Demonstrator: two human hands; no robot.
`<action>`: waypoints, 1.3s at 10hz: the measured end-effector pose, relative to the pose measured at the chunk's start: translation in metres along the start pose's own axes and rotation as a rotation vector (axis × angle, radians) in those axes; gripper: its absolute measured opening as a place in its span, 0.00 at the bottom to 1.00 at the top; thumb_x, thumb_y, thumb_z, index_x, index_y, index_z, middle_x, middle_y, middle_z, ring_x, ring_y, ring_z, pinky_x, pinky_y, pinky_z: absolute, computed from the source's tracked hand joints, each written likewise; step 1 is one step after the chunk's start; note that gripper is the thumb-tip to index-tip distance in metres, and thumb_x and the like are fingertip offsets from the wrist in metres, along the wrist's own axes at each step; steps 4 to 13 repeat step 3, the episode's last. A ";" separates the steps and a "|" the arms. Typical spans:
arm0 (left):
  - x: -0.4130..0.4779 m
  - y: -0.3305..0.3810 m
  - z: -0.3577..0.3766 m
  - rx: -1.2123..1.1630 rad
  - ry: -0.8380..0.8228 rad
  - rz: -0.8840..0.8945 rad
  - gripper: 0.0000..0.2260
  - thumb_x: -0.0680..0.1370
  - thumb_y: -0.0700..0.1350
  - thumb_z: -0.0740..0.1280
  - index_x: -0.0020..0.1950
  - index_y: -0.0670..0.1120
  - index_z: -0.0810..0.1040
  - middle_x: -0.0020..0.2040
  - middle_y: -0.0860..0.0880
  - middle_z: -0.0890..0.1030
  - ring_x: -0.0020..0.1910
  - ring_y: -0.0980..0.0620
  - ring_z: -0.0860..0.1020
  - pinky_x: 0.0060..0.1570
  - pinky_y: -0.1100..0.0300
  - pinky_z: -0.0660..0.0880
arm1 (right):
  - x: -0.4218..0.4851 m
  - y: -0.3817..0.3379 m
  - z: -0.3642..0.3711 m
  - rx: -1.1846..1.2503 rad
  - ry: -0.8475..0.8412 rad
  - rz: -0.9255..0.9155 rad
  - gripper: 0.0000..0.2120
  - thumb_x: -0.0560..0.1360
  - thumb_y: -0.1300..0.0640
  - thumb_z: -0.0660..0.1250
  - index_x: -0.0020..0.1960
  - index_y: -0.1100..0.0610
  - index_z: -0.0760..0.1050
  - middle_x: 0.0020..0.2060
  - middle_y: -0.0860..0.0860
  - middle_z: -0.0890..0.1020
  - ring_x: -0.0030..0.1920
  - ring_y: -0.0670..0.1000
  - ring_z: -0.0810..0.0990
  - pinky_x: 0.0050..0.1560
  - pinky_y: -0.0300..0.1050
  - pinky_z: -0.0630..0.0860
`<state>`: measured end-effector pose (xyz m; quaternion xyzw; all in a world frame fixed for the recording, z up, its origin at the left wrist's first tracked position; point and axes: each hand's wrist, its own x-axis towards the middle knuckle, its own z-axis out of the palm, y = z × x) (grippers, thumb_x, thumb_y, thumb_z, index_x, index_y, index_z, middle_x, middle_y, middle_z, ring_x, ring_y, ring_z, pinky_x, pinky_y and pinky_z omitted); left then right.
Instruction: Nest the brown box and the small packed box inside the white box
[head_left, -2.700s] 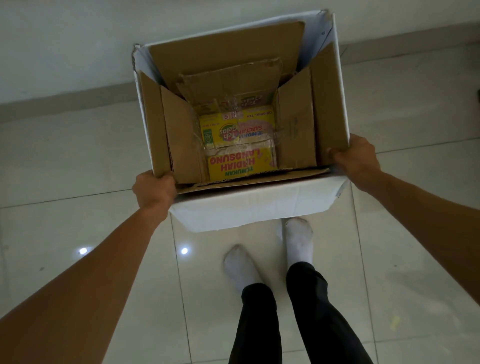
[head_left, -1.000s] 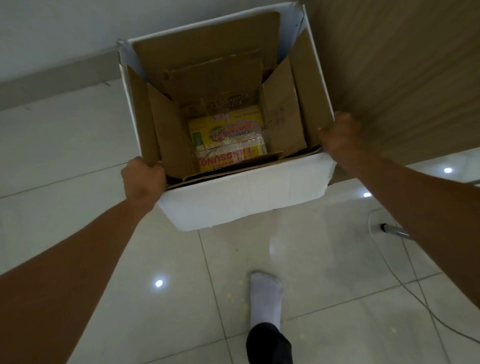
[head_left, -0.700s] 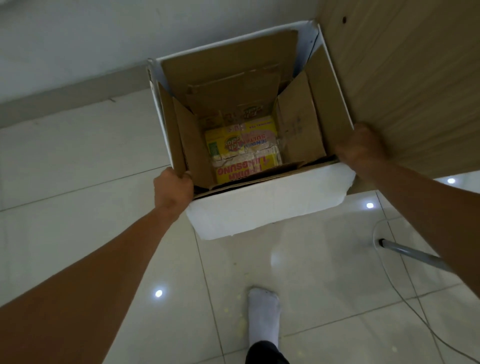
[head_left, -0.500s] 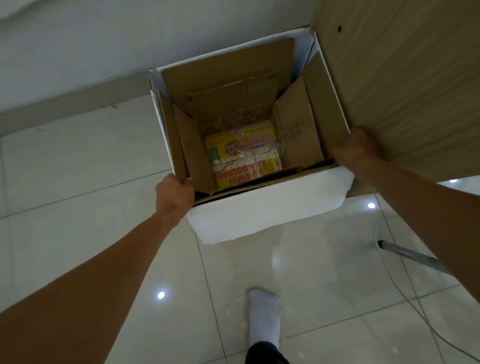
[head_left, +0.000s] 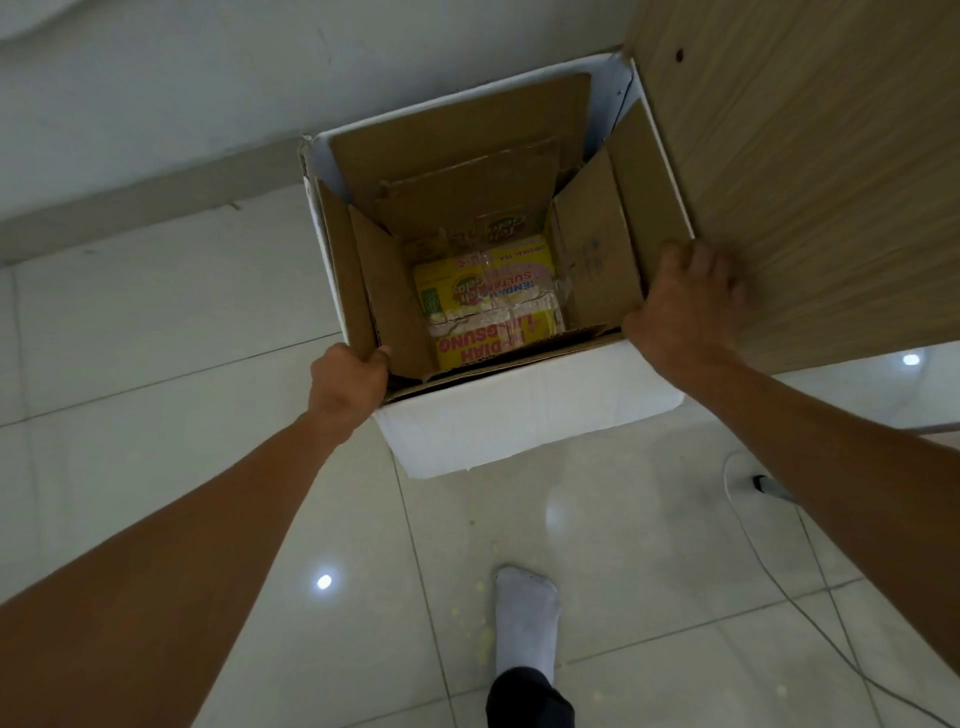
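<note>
The white box (head_left: 524, 415) hangs above the tiled floor, held at its two near corners. Inside it sits the brown box (head_left: 597, 260) with its flaps standing up against the white walls. At the bottom of the brown box lies the small packed box (head_left: 488, 301), yellow with red lettering and clear tape across it. My left hand (head_left: 347, 382) grips the near left corner, fingers hooked over the rim. My right hand (head_left: 683, 306) grips the near right corner against the wooden panel.
A wooden panel (head_left: 810, 171) stands right beside the white box's right side. A white wall and skirting (head_left: 156, 197) run behind. A grey cable (head_left: 789, 587) and a metal leg (head_left: 769, 486) lie on the floor at right. My socked foot (head_left: 524, 618) is below.
I have carried the white box from the open floor over to the wooden panel at right. In the last half second it barely shifted. Both hands keep their grip on it.
</note>
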<state>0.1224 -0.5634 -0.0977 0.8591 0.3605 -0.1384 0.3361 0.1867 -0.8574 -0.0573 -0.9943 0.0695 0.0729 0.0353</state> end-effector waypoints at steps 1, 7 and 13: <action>-0.012 0.002 -0.008 -0.008 -0.007 -0.025 0.13 0.75 0.53 0.66 0.40 0.44 0.74 0.37 0.49 0.76 0.34 0.50 0.74 0.31 0.64 0.67 | -0.006 -0.013 -0.008 0.079 -0.059 -0.021 0.27 0.66 0.58 0.70 0.63 0.61 0.66 0.59 0.63 0.73 0.60 0.63 0.71 0.59 0.58 0.66; -0.044 0.021 -0.046 -0.098 0.147 0.129 0.30 0.76 0.51 0.65 0.73 0.41 0.60 0.70 0.39 0.68 0.67 0.41 0.68 0.62 0.50 0.66 | -0.022 -0.036 -0.049 0.544 -0.187 0.065 0.26 0.71 0.59 0.67 0.67 0.58 0.64 0.58 0.61 0.76 0.58 0.62 0.75 0.58 0.58 0.73; -0.044 0.021 -0.046 -0.098 0.147 0.129 0.30 0.76 0.51 0.65 0.73 0.41 0.60 0.70 0.39 0.68 0.67 0.41 0.68 0.62 0.50 0.66 | -0.022 -0.036 -0.049 0.544 -0.187 0.065 0.26 0.71 0.59 0.67 0.67 0.58 0.64 0.58 0.61 0.76 0.58 0.62 0.75 0.58 0.58 0.73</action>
